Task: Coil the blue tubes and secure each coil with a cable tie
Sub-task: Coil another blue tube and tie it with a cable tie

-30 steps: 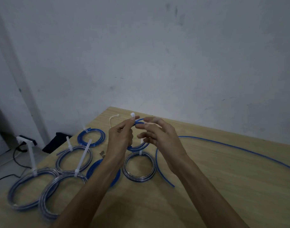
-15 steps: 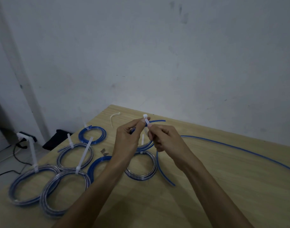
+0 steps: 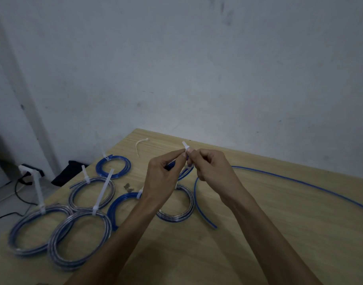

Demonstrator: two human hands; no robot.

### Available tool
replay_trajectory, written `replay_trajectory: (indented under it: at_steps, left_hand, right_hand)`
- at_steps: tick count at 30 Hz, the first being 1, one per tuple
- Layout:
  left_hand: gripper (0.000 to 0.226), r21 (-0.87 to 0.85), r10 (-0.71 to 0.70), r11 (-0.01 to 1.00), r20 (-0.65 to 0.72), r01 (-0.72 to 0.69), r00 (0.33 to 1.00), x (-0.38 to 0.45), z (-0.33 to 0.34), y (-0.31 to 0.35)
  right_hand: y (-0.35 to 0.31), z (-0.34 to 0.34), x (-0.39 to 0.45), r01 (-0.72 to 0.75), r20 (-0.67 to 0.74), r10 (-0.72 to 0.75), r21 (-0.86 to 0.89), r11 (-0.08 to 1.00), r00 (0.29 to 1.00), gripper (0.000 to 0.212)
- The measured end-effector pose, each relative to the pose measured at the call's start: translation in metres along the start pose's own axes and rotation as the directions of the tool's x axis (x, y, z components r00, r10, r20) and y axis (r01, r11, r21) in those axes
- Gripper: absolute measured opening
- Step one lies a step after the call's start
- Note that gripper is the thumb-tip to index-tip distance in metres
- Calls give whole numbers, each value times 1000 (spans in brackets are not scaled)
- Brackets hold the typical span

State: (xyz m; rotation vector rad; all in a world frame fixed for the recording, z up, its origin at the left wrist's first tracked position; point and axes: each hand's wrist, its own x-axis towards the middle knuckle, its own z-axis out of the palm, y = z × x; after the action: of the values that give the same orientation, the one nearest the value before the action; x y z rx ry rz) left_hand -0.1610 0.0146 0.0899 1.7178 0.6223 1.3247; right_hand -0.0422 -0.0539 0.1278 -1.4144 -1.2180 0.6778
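Both hands raised over the wooden table (image 3: 259,233). Left hand (image 3: 162,177) and right hand (image 3: 212,171) pinch the white cable tie (image 3: 185,146) fingertip to fingertip; its end pokes up just above the pinch. Small blue coil (image 3: 184,173) hangs directly below the grip, between the palms (mostly hidden). Tied coils (image 3: 112,167) lie left; a loose blue tube (image 3: 300,182) trails right.
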Motion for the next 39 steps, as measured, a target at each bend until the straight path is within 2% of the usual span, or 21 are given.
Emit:
replay_trajectory:
  at_steps: [4, 6, 9, 11, 13, 18, 23, 32, 36, 39]
  left_hand:
    - [21, 25, -14, 1000, 9, 14, 1000, -1, 0, -1]
    - [20, 15, -36, 999, 24, 36, 999, -2, 1, 0]
    - [22, -3, -49, 999, 95, 49, 994, -1, 0, -1]
    - [20, -19, -33, 999, 155, 37, 987, -2, 0, 0]
    - [21, -50, -40, 997, 193, 51, 980, -3, 0, 3]
    - [22, -46, -76, 995, 217, 88, 973, -3, 0, 6]
    - [26, -66, -66, 994, 288, 88, 955, -8, 2, 19]
    - [28, -69, -110, 986, 411, 151, 905, -13, 6, 29]
    - [25, -66, -150, 980, 366, 187, 918, -14, 9, 25]
    - [32, -123, -211, 960, 279, 253, 937, -13, 11, 19]
  right_hand:
    - [5, 5, 3, 56, -133, -82, -189, 980, 988, 18]
    - [4, 4, 5, 65, -133, -102, -254, 965, 986, 21]
    - [-4, -6, 4, 54, -85, -68, -148, 987, 994, 13]
    - [-8, -15, 3, -7, -66, 6, -13, 1000, 998, 9]
    - [-9, -24, 4, -49, -31, 50, 32, 998, 998, 10]
    - [-10, -41, 5, -42, 42, 43, -24, 999, 998, 11]
    - [-12, -45, 5, 4, 29, -1, -112, 994, 1000, 15]
    - [-4, -55, 8, -75, -96, 60, -159, 984, 994, 19]
    - [-1, -42, 10, -45, -167, 28, -100, 994, 986, 20]
    - [-5, -31, 9, -31, -28, 32, 19, 999, 999, 20]
